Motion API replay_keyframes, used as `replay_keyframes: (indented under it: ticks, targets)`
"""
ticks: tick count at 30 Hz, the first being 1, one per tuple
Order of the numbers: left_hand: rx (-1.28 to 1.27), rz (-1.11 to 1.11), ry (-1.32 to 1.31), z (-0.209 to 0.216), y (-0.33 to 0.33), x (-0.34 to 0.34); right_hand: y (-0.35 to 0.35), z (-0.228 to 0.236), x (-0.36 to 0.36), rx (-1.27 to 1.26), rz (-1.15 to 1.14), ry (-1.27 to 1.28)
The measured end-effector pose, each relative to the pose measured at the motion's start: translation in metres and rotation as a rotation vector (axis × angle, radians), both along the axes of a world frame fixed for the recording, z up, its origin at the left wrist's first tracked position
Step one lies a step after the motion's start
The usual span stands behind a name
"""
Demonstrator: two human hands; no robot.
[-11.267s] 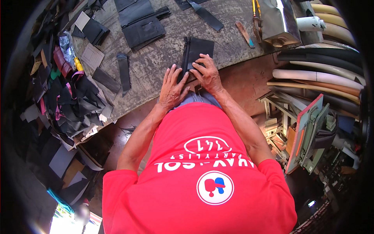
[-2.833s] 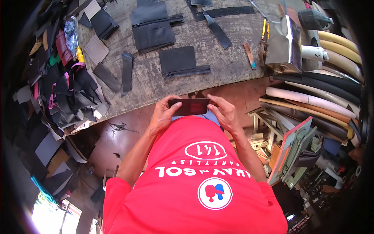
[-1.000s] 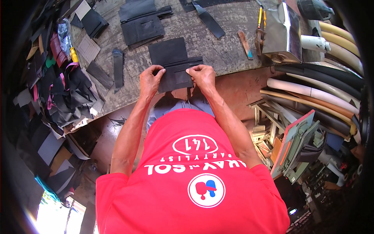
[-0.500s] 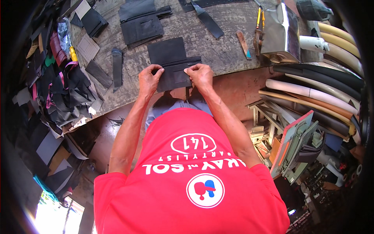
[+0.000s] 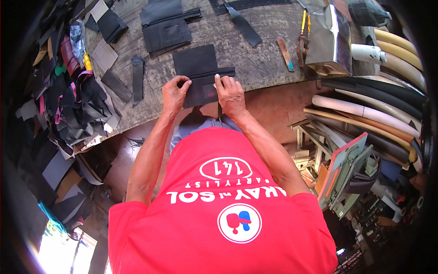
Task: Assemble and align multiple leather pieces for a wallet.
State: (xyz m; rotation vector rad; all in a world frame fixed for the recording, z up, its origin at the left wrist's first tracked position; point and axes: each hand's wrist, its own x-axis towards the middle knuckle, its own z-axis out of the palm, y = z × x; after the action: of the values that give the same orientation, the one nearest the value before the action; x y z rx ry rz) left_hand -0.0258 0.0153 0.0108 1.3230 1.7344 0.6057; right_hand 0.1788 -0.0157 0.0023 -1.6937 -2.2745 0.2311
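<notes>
A black leather-like piece (image 5: 195,60) lies at the table's near edge, its lower panel (image 5: 199,93) reaching toward me. A dark strip, perhaps a zipper, crosses its middle and sticks out on the right. At the panel's left edge, my left hand (image 5: 174,95) pinches it between thumb and fingers. My right hand (image 5: 231,97) is closed over the right edge, with its knuckles up and one fingertip near the strip. Part of the panel's right side is hidden under that hand. A small reddish mark shows on the panel.
Beyond the piece lie stacked similar black pieces (image 5: 166,34). Black strips (image 5: 137,77) and a flat wooden-handled tool (image 5: 285,55) are on the table (image 5: 255,64). Scraps (image 5: 86,109) heap at left. A metal box (image 5: 328,43) and material rolls (image 5: 365,112) stand at right.
My right hand has shifted slightly left and turned from a pinch to knuckles up, now covering the panel's right side. My left hand keeps its place.
</notes>
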Motion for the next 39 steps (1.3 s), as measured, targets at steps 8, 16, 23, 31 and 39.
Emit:
replay_keyframes:
  ticks: [8, 16, 23, 31, 39]
  targets:
    - [-0.05, 0.2, -0.184, -0.019, -0.023, 0.015, 0.01, 0.031, 0.022, -0.073, -0.046, 0.363]
    - [-0.247, 0.388, -0.762, 0.001, -0.029, 0.089, -0.014, 0.027, 0.021, -0.286, 0.123, 0.234]
    - [-0.362, -0.067, -0.48, 0.022, -0.001, 0.057, -0.008, 0.024, 0.003, -0.165, 0.051, -0.101]
    - [0.229, -0.303, -0.079, -0.003, -0.003, 0.039, 0.0, 0.018, 0.013, 0.004, 0.005, 0.2]
    - [0.83, -0.712, 0.327, -0.021, -0.016, 0.042, 0.019, 0.033, 0.027, -0.269, -0.07, 0.395]
